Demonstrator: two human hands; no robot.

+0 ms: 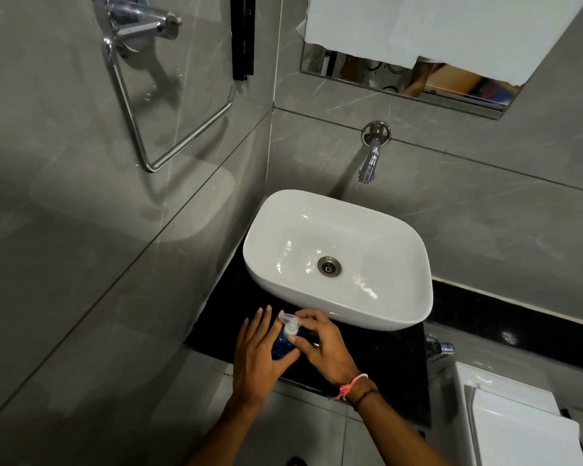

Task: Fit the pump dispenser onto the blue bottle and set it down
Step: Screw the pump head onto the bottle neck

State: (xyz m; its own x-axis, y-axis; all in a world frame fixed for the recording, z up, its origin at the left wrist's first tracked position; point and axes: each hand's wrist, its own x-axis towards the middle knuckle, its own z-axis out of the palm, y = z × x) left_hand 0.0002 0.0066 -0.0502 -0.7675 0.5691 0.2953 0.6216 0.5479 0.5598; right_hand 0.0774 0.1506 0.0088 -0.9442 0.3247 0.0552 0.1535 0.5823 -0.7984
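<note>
The blue bottle [281, 345] stands on the black counter [384, 364] just in front of the white basin. A clear pump dispenser [289, 324] sits on its neck, nozzle pointing up-left. My left hand [256, 354] wraps the bottle's left side, fingers extended upward. My right hand [323, 344] pinches the pump's collar between thumb and fingers. The lower part of the bottle is hidden by my hands.
A white basin [337, 260] sits on the counter under a chrome wall tap [371, 156]. A chrome towel ring [155, 105] hangs on the left wall. A white toilet tank [519, 422] stands at lower right, with a small valve [438, 348] beside it.
</note>
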